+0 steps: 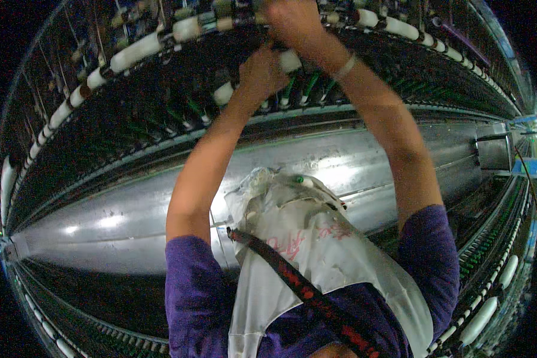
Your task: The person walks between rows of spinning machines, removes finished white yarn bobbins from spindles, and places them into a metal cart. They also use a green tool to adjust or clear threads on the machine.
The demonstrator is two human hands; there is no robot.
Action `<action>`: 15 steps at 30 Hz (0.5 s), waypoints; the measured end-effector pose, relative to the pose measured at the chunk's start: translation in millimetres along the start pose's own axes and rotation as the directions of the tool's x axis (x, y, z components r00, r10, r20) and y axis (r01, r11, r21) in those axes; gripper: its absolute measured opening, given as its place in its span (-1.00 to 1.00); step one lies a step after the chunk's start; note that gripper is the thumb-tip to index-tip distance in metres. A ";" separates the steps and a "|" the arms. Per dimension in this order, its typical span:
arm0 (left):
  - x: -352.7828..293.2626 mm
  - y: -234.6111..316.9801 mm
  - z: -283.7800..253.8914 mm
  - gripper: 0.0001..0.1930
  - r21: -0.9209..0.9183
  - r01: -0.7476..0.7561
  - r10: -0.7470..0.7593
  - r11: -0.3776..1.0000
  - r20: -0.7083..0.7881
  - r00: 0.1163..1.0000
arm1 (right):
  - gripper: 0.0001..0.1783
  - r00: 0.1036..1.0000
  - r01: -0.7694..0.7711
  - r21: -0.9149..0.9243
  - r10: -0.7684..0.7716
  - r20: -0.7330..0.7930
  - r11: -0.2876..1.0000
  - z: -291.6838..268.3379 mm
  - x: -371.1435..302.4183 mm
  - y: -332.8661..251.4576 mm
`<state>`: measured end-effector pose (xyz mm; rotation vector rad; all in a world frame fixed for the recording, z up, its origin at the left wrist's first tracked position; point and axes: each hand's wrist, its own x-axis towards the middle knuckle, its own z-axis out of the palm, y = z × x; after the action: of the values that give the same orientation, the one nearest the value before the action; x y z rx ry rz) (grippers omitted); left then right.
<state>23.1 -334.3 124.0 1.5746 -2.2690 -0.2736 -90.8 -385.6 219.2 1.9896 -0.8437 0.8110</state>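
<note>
Fingers of the left hand [261,74] reach in beneath the machine's upper roller row; too dim and blurred to tell whether they are gripping anything. One short white cylinder [290,61] lies just beside this hand on its right, another [224,93] just beside the wrist on its left. Whether a shaft joins the two behind the hand: cannot tell. Right hand [293,24] sits higher, at the row of white rollers [136,51], its fingers partly cut off by the upper edge of view — state likewise unreadable.

Risks, by judgement:
1. Dropped cylinder. If either short one is loose and only lightly held, it could fall among the green spindle tubes [289,89] close below and knock them or break thread.
2. Pinch. Cannot tell if the rollers are turning; if so, fingertips this near could be drawn in.
3. Snag. The pale wristband [344,67] on the right arm is close to the machine parts and could catch on a reach further in.
4. Lean. Bulging translucent apron [316,244] in front of the metal panel [131,221], dark red-patterned strap [286,271] across it — leaning forward might drag either against an edge
</note>
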 end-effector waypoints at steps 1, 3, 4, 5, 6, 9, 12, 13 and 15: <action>-4.7 5.3 -1.9 -0.49 -0.049 -0.028 0.028 0.998 -0.004 1.000 | -0.84 0.999 -0.019 0.081 0.023 -0.040 0.997 -24.6 -15.4 -3.2; -8.5 16.0 -9.9 -0.58 -0.025 -0.137 0.131 0.990 -0.164 0.978 | -0.53 0.990 -0.084 0.254 0.108 -0.085 0.964 -71.6 -60.8 -21.8; -8.2 22.6 -14.9 -0.60 0.041 -0.150 0.155 0.988 -0.177 0.972 | -0.65 0.991 -0.133 0.308 0.129 0.034 0.942 -85.1 -87.2 -30.7; -4.4 27.2 -24.7 -0.62 0.145 -0.173 0.206 0.974 -0.257 0.944 | -0.78 0.959 -0.241 0.408 0.151 0.241 0.881 -94.5 -119.0 -40.4; 1.6 31.2 -32.7 -0.64 0.227 -0.184 0.244 0.956 -0.273 0.931 | -0.88 0.908 -0.288 0.412 0.109 0.405 0.864 -100.3 -159.0 -51.8; 41.1 44.1 -63.7 -0.54 0.394 -0.096 0.212 0.914 -0.262 0.942 | -0.51 0.426 -0.877 0.338 0.226 0.876 0.341 -52.0 -286.0 -80.6; 74.8 44.4 -85.8 -0.48 0.616 -0.233 0.538 0.752 -0.371 0.757 | -0.46 0.098 -0.756 -0.070 0.218 0.971 0.651 -31.5 -457.8 -108.2; 84.5 47.4 -91.2 -0.53 0.588 -0.353 0.660 0.728 -0.462 0.593 | -0.43 -0.027 -0.763 -0.180 0.249 0.968 0.620 -47.2 -517.2 -119.6; 100.5 43.9 -95.0 -0.56 0.493 -0.265 0.508 0.829 -0.462 0.727 | -0.50 -0.332 -0.859 -0.397 0.239 0.913 0.324 -99.2 -618.1 -158.3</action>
<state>-8.0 -407.8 245.2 1.0551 -2.1397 0.7390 -342.0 -65.0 -281.8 2.2347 -3.1721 -0.1181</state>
